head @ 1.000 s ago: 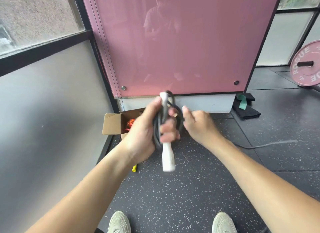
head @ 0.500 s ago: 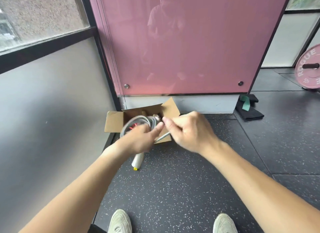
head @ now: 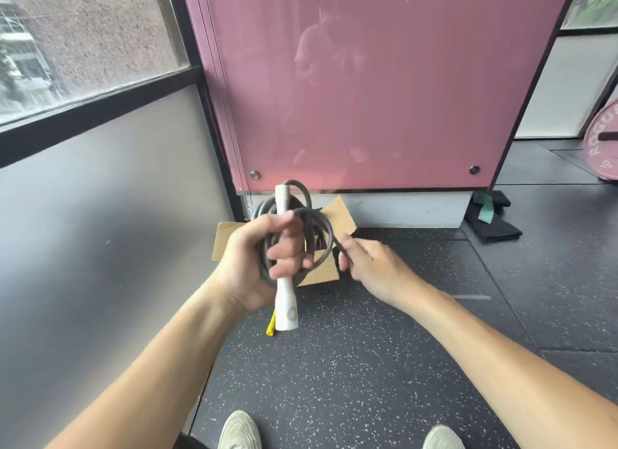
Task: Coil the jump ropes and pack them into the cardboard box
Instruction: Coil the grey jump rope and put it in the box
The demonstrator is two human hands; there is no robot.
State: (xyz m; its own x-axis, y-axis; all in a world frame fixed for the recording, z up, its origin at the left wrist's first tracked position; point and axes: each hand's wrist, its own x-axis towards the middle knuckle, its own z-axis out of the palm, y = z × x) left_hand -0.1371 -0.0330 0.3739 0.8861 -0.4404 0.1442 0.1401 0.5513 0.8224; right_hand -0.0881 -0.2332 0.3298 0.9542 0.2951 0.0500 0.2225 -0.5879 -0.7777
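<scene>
Head view: the left hand point(head: 254, 264) is raised mid-scene, its fingers clenched around an upright white plastic handle point(head: 284, 301) and the coiled grey jump rope point(head: 317, 221). Just to the right, the right hand point(head: 371, 268) pinches a strand of the rope. Beyond them, an open brown cardboard box point(head: 341, 214), partly hidden, sits on the black speckled rubber floor point(head: 334, 365) against a glossy pink panel point(head: 368, 97). A grey wall point(head: 100, 214) closes the left side, and the floor is open to the right.

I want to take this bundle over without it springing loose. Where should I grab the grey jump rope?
Probably mid-bundle, where the left hand clasps the white handle and the grey jump rope loops together. Come from the right, wrapping fingers across handle and loops at once: the upright handle acts as a stiff spine, while the tail pinched by the right hand would likely unwind.
</scene>
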